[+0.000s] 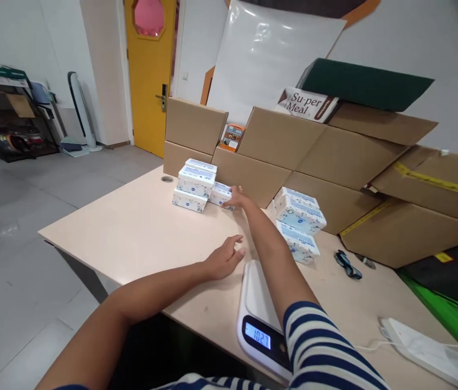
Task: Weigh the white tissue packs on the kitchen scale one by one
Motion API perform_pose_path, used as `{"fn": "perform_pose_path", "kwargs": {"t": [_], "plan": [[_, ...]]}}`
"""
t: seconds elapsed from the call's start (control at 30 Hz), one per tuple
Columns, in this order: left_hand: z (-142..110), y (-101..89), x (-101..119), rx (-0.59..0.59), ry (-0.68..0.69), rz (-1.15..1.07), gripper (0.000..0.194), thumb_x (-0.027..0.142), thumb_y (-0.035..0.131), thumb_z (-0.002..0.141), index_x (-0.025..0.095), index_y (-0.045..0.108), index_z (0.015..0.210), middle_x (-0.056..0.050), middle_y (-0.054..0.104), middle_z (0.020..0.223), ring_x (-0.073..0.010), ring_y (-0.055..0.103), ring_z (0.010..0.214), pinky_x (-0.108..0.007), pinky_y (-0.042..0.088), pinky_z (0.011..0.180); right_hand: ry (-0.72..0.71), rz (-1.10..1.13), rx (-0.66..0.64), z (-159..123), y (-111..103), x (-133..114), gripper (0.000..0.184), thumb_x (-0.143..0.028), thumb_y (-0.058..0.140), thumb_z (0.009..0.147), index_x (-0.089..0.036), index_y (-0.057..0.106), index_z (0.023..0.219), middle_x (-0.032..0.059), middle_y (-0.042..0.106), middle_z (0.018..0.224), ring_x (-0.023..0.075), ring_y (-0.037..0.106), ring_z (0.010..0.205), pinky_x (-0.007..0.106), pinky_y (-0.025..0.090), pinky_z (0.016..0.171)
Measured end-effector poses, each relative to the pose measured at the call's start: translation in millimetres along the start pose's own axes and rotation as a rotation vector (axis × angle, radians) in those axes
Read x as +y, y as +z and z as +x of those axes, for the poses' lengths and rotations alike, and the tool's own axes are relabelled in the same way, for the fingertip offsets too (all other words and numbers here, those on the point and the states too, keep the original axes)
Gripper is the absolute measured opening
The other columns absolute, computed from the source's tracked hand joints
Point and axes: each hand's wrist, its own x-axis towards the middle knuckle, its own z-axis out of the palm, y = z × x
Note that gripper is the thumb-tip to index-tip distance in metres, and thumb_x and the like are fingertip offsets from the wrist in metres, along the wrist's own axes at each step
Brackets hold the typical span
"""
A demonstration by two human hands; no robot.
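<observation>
My right hand (235,198) reaches across to the far side of the table, its fingers curled round the right end of a tissue pack (218,194). That pack rests on the table, touching or close beside a stack of white, flower-printed tissue packs (193,184). Nearer to me, my left hand (225,259) hovers low over the table, thumb and fingers apart, holding nothing. A white digital scale (253,295) lies partly hidden under my right forearm, its lit display showing 1027. Right of that arm stands another stack of tissue packs (300,216).
Cardboard boxes (267,168) form a wall along the table's back edge. Dark-framed glasses (348,264) lie to the right. A white power strip (424,346) with a cable sits at the near right. A yellow door (149,81) stands beyond the table (102,227).
</observation>
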Motion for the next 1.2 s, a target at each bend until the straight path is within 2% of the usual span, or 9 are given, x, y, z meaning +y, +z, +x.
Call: {"fn": "perform_pose_path", "kwargs": {"t": [0.23, 0.47, 0.57, 0.67, 0.8, 0.9, 1.0, 1.1, 1.2], "plan": [[6.7, -16.3, -9.9, 0.19, 0.272, 0.064, 0.067, 0.07, 0.04, 0.113, 0.025, 0.049, 0.161, -0.022, 0.06, 0.163, -0.0288, 0.074, 0.114, -0.057, 0.057, 0.117, 0.043, 0.098, 0.068, -21.2, 4.2, 19.1, 0.066, -0.045, 0.09, 0.077, -0.024, 0.052, 0.126, 0.0145, 0.06, 0.146, 0.0311, 0.064, 0.128, 0.042, 0.055, 0.109], [18.3, -36.4, -9.7, 0.398, 0.312, 0.09, 0.068, 0.069, 0.037, 0.114, 0.018, 0.047, 0.158, -0.026, 0.054, 0.165, -0.0275, 0.073, 0.113, -0.053, 0.057, 0.116, -0.04, 0.148, 0.128, -91.6, -1.4, 28.0, 0.059, -0.039, 0.088, 0.073, -0.025, 0.051, 0.116, 0.0134, 0.06, 0.14, 0.0334, 0.059, 0.132, 0.041, 0.051, 0.109], [23.3, -38.2, -10.8, 0.419, 0.284, 0.083, 0.065, 0.067, 0.042, 0.114, 0.021, 0.043, 0.159, -0.025, 0.047, 0.171, -0.0314, 0.069, 0.131, -0.055, 0.056, 0.119, -0.064, 0.201, 0.15, -127.7, -12.6, 33.8, 0.06, -0.037, 0.089, 0.069, -0.025, 0.053, 0.114, 0.0133, 0.06, 0.139, 0.0346, 0.057, 0.133, 0.043, 0.05, 0.111], [29.8, -34.0, -15.0, 0.437, 0.243, 0.073, 0.073, 0.068, 0.055, 0.111, 0.021, 0.037, 0.163, -0.026, 0.034, 0.179, -0.0381, 0.043, 0.166, -0.06, 0.043, 0.135, -0.052, 0.304, 0.14, -167.4, -27.1, 45.5, 0.061, -0.042, 0.089, 0.067, -0.026, 0.053, 0.113, 0.0077, 0.063, 0.125, 0.0302, 0.06, 0.117, 0.039, 0.052, 0.099], [32.1, -16.7, -22.9, 0.262, 0.092, -0.091, 0.103, 0.077, 0.064, 0.105, 0.02, 0.012, 0.174, -0.031, 0.023, 0.184, -0.0422, 0.033, 0.175, -0.064, 0.032, 0.144, -0.031, 0.657, 0.019, -222.8, -45.1, 66.9, 0.065, -0.055, 0.09, 0.066, -0.026, 0.052, 0.111, -0.0022, 0.057, 0.096, 0.0209, 0.054, 0.088, 0.032, 0.045, 0.076], [24.3, -6.8, -24.0, 0.091, 0.231, -0.085, 0.12, 0.087, 0.061, 0.102, 0.027, -0.007, 0.18, -0.029, 0.012, 0.19, -0.0454, 0.022, 0.18, -0.069, 0.029, 0.144, -0.085, 0.781, 0.045, -264.5, -54.8, 83.6, 0.07, -0.059, 0.096, 0.064, -0.027, 0.054, 0.109, -0.0018, 0.055, 0.098, 0.019, 0.052, 0.087, 0.03, 0.045, 0.075], [14.5, -6.8, -16.4, -0.019, 0.546, 0.04, 0.13, 0.091, 0.062, 0.098, 0.038, -0.022, 0.18, -0.023, -0.005, 0.195, -0.0466, 0.007, 0.184, -0.071, 0.029, 0.144, -0.177, 0.815, 0.147, -309.5, -58.7, 102.0, 0.079, -0.065, 0.105, 0.061, -0.03, 0.057, 0.113, 0.0026, 0.059, 0.119, 0.0244, 0.061, 0.106, 0.035, 0.056, 0.086], [8.3, -8.8, -4.4, -0.159, 0.753, 0.151, 0.129, 0.089, 0.058, 0.101, 0.041, -0.032, 0.179, -0.019, -0.011, 0.197, -0.0458, 0.008, 0.184, -0.07, 0.038, 0.14, -0.191, 0.837, 0.171, -354.8, -50.5, 121.3, 0.079, -0.07, 0.106, 0.063, -0.032, 0.059, 0.115, 0.0064, 0.058, 0.145, 0.0333, 0.059, 0.14, 0.044, 0.059, 0.111], [9.0, -6.0, -0.5, -0.236, 0.821, 0.286, 0.127, 0.09, 0.06, 0.099, 0.04, -0.018, 0.185, -0.017, -0.008, 0.197, -0.0517, 0.005, 0.182, -0.077, 0.031, 0.141, -0.137, 0.889, 0.066, -387.2, -30.1, 133.3, 0.077, -0.07, 0.105, 0.066, -0.032, 0.06, 0.115, 0.0089, 0.053, 0.161, 0.0376, 0.053, 0.155, 0.054, 0.057, 0.122]]}}
